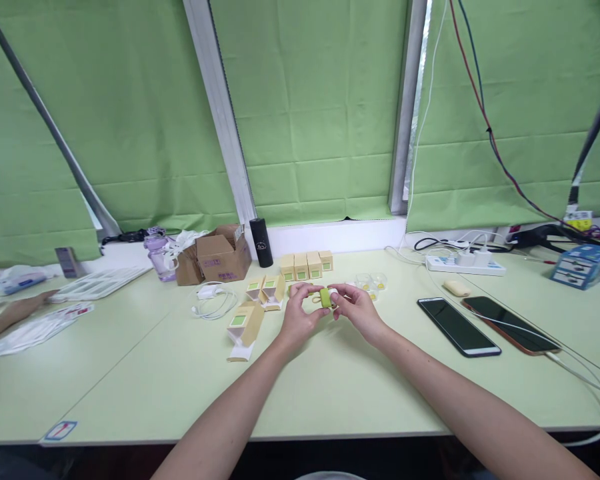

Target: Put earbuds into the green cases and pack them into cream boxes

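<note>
Over the middle of the table, my left hand [300,312] and my right hand [356,308] meet with thumbs and fingers closed on a small green object with a cord loop [325,298]. A whitish part shows at its right end, under my right fingers; its exact kind I cannot make out. Left of my left hand lies a tan box with its flap open [246,323]. Two more open tan boxes [273,291] stand just behind it. Farther back is a row of several closed tan boxes [301,265]. Clear round cups with yellow bits [371,283] sit beyond my right hand.
Two phones [459,327] [513,325], a cream case [457,288] and a power strip [465,265] with cables lie right. A cardboard box [225,255], black cylinder [261,243], purple bottle [160,257] and white charger [209,291] stand left. Another person's hand [33,305] rests far left.
</note>
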A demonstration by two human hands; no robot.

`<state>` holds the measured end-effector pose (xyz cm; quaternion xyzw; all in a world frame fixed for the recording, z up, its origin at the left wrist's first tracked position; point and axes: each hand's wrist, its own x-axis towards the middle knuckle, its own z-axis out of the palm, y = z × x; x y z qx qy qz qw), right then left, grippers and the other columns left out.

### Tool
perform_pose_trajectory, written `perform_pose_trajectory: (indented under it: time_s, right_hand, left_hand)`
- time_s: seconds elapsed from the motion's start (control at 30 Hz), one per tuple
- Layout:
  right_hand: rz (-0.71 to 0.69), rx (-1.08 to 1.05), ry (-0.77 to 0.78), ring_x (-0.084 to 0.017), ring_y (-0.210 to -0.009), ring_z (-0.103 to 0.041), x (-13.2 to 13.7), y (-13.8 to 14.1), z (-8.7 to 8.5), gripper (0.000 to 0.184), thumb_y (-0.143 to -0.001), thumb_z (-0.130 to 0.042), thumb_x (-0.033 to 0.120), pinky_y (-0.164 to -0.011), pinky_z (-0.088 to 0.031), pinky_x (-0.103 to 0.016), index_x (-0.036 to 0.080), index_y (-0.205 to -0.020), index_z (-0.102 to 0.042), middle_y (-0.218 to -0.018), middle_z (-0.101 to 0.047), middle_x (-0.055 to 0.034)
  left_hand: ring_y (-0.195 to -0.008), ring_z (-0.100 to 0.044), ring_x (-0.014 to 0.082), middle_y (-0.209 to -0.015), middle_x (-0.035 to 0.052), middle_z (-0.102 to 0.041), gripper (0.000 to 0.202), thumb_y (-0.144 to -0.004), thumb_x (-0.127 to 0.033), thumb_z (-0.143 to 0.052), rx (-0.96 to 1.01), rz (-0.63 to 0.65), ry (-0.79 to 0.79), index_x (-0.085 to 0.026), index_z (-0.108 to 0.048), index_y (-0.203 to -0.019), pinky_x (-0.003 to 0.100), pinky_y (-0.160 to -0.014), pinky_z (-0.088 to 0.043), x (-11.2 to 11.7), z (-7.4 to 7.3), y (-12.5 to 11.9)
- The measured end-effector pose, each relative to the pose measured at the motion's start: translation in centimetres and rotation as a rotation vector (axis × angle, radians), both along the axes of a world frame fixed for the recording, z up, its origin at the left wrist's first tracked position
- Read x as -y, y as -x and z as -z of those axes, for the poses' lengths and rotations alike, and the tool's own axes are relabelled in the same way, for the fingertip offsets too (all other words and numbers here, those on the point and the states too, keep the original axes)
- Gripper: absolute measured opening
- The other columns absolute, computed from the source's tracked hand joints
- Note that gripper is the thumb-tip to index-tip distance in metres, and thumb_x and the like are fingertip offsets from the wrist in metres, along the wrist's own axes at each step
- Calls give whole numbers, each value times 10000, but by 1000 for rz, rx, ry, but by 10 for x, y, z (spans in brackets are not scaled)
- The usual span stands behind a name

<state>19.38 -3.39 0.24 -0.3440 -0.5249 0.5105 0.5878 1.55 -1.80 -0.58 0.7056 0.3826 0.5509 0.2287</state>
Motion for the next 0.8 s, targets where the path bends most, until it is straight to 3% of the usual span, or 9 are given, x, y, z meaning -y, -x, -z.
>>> perform_pose_trajectory:
  time_s: [0.17, 0.37, 0.5, 0.6, 0.8]
  right_hand:
    - [9, -17, -7, -169, -667, -646, -1, 1, 2, 494, -719, -867, 564, -619, -590, -347, 217, -1059, -779, -867, -739, -36]
    - [7, -63, -29, -199, -763, -682, -5, 1, 5, 479, -730, -870, 555, -649, -607, -356, 211, -1048, -767, -946, -743, -62]
    - [-10, -97, -11, -195, -732, -689, -4, 3, 5, 507, -721, -878, 573, -660, -618, -378, 208, -1048, -748, -975, -741, -67]
    - [-21, -121, -13, -202, -746, -692, -3, 5, 5, 513, -715, -884, 581, -675, -628, -391, 204, -1030, -736, -981, -736, -72]
    - [-29, -154, -27, -184, -718, -669, -2, 7, 6, 532, -695, -890, 620, -671, -635, -391, 205, -967, -699, -899, -709, -36]
  left_hand:
    - [-1218, -581, 279, -1225, 81, -585, 434, -711, -142, -857, -26, -17, -18, -250, -738, -1114, 459, -1086, -467, 3, 0, -1]
    - [-1379, -437, 322, -1339, 77, -659, 462, -857, -165, -754, -177, -28, -173, -313, -686, -1289, 565, -1177, -374, 9, -2, -5]
    - [-1420, -391, 322, -1472, 77, -559, 529, -905, -229, -735, -222, -94, -215, -350, -618, -1406, 553, -1191, -360, 13, -1, -8]
    - [-1393, -413, 318, -1442, 93, -542, 576, -924, -255, -722, -240, -143, -271, -360, -564, -1467, 539, -1178, -375, 14, 0, -9]
    - [-1266, -508, 331, -1324, 106, -614, 530, -917, -292, -735, -304, -183, -366, -341, -610, -1430, 533, -1112, -426, 14, 2, -9]
